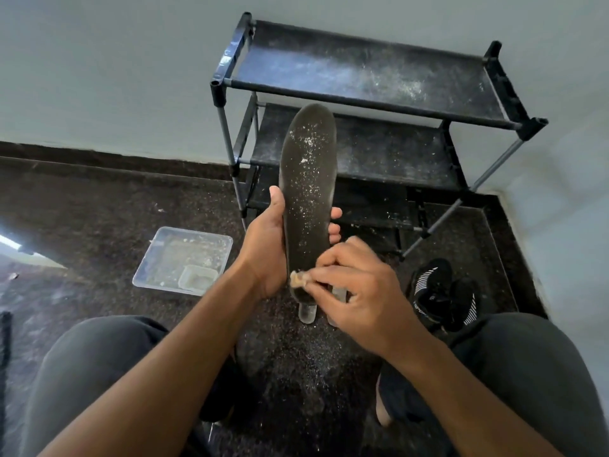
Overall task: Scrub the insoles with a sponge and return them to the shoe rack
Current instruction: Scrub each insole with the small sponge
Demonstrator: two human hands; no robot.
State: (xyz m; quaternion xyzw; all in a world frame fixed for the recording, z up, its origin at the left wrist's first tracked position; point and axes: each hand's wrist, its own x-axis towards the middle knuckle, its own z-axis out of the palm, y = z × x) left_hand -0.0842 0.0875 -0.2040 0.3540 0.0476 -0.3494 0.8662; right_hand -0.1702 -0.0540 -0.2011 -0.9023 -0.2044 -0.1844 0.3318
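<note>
— Two hands busy here: our left hand (267,249) wraps the insole (308,192) round its lower half, thumb on one edge and fingertips showing past the other, toe end up in front of the shoe rack (362,90).

— And our right hand (356,285)?

— It pinches a small sponge (298,279) against the heel end. White specks cover the insole's face.

— How do we expect it to handle?

— Light and bendy, we judge; scrub hard near the toe and it will likely flex away, so we would slide our grip up behind wherever the sponge works.

— Room to move?

— Open air above our knees. Near us on the floor lie a plastic tray (184,258) on the left and black shoes (441,291) on the right. We see no shoes on the rack's dusty shelves, with the front rail the one edge to clear.
</note>
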